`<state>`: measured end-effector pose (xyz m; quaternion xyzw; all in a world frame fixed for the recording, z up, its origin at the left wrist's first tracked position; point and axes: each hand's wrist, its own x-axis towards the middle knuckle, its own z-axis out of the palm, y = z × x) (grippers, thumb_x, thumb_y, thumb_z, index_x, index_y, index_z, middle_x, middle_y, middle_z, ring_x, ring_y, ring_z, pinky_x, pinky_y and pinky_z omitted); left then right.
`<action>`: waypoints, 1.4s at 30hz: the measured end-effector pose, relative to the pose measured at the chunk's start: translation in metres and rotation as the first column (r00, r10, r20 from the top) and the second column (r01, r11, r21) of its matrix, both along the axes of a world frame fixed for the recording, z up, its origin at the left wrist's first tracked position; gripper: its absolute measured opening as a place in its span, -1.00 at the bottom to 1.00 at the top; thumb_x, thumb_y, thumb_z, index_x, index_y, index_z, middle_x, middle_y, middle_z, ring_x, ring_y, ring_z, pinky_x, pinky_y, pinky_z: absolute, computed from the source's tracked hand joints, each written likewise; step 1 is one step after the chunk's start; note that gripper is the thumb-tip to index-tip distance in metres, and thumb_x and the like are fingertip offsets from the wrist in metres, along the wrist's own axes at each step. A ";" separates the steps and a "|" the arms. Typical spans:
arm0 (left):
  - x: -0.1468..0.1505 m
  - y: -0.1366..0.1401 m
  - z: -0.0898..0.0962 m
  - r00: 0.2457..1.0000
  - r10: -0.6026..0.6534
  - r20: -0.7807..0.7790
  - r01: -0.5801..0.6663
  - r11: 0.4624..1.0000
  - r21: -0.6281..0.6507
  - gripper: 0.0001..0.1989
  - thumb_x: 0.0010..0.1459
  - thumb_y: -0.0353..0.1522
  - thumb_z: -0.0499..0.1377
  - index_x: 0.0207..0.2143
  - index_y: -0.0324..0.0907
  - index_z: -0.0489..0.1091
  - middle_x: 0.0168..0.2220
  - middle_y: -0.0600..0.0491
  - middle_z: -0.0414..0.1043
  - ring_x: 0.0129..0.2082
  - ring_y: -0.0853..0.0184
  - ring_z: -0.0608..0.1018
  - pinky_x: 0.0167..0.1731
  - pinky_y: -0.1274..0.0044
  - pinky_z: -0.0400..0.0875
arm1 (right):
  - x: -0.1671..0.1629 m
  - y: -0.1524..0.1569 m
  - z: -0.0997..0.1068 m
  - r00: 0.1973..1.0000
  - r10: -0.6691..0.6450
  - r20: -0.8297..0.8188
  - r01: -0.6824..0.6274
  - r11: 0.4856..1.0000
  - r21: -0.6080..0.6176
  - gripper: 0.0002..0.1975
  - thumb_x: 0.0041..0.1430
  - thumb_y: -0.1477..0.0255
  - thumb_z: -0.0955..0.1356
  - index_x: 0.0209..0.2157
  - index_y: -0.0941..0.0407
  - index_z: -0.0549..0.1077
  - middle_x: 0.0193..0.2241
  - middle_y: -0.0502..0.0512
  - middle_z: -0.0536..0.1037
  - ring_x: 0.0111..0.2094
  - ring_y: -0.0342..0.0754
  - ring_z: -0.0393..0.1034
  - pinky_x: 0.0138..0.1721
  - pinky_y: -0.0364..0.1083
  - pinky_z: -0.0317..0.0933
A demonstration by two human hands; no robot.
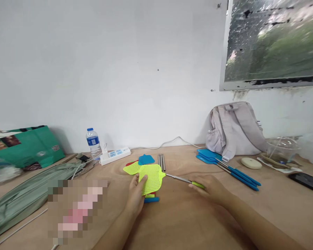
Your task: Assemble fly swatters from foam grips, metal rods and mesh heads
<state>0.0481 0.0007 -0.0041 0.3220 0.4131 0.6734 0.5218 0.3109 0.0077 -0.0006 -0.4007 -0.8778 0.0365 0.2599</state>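
Note:
A yellow-green fly swatter [152,178] with a perforated head and a thin metal rod is held level over the table. My left hand [137,192] grips the edge of its head, thumb on top. My right hand [207,187] is closed around its yellow-green handle. Behind the head lie loose swatter heads: a blue one [146,159], another yellow-green one [131,168] and a partly covered red one. Several bare metal rods [161,161] lie beside them. Below the held head, a blue handle [151,199] and parts of yellow and red handles show.
Blue fly swatters [240,175] lie to the right, before a grey backpack [234,130]. Farther right are a phone [307,182] and a plastic bowl [283,149]. A power strip [115,155], water bottle [93,142], green bag [41,147] and greenish cloth [23,201] stand or lie left.

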 end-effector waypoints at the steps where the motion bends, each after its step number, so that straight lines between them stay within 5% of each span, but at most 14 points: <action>1: 0.000 0.000 0.000 1.000 -0.004 0.002 0.004 1.000 -0.004 -0.80 -0.06 -0.43 0.20 -0.33 -0.19 0.26 -0.41 0.09 0.48 -0.57 0.39 0.53 -0.70 0.60 0.45 | -0.001 -0.001 0.001 1.000 -0.009 0.016 0.010 1.000 -0.013 -0.67 0.19 0.22 0.13 -0.26 0.07 0.42 -0.38 0.11 0.53 -0.37 -0.03 0.38 -0.37 -0.12 0.14; 11: -0.008 0.004 -0.004 0.996 -0.006 -0.091 0.015 0.995 0.102 -0.64 -0.17 -0.28 0.27 -0.31 -0.19 0.25 -0.36 0.08 0.46 -0.44 0.32 0.54 -0.49 0.51 0.47 | 0.003 -0.007 0.019 0.997 0.080 0.008 -0.078 0.984 -0.157 -0.66 0.17 0.19 0.14 -0.40 0.05 0.43 -0.42 0.07 0.51 -0.38 -0.03 0.35 -0.37 -0.11 0.14; 19: -0.012 -0.001 0.001 0.943 0.082 -0.322 -0.026 0.985 0.173 -0.57 -0.17 -0.24 0.27 -0.23 -0.14 0.23 -0.28 0.06 0.43 -0.32 0.27 0.52 -0.40 0.50 0.46 | 0.002 -0.009 0.022 1.000 0.015 -0.013 -0.016 0.996 -0.087 -0.68 0.19 0.23 0.14 -0.18 0.02 0.41 -0.22 0.10 0.49 -0.24 -0.03 0.35 -0.28 -0.10 0.17; 26: -0.011 -0.007 0.006 0.892 0.185 -0.412 -0.070 0.958 0.277 -0.60 -0.14 -0.26 0.25 -0.23 -0.15 0.23 -0.24 0.02 0.43 -0.25 0.28 0.50 -0.33 0.54 0.44 | 0.000 -0.013 0.022 0.997 -0.076 -0.003 0.076 0.997 0.000 -0.68 0.16 0.21 0.15 -0.22 0.00 0.44 -0.32 0.13 0.51 -0.41 -0.04 0.34 -0.41 -0.11 0.10; 32: -0.005 -0.013 0.006 0.908 0.126 -0.399 -0.054 0.981 0.188 -0.46 -0.29 -0.35 0.33 -0.18 -0.16 0.26 -0.21 0.00 0.43 -0.22 0.24 0.49 -0.28 0.51 0.44 | 0.000 -0.012 0.018 0.998 -0.057 -0.002 0.057 0.997 -0.047 -0.69 0.16 0.20 0.15 -0.27 0.01 0.43 -0.38 0.11 0.51 -0.40 -0.03 0.33 -0.42 -0.12 0.07; 42: -0.009 -0.012 0.002 0.846 0.152 -0.511 -0.005 0.961 0.276 -0.43 -0.38 -0.40 0.36 -0.21 -0.16 0.30 -0.24 0.02 0.40 -0.23 0.24 0.46 -0.25 0.50 0.41 | -0.004 -0.012 0.013 0.999 -0.005 0.046 0.010 0.994 -0.107 -0.64 0.19 0.19 0.09 -0.39 0.05 0.40 -0.46 0.09 0.49 -0.44 -0.02 0.32 -0.46 -0.12 0.01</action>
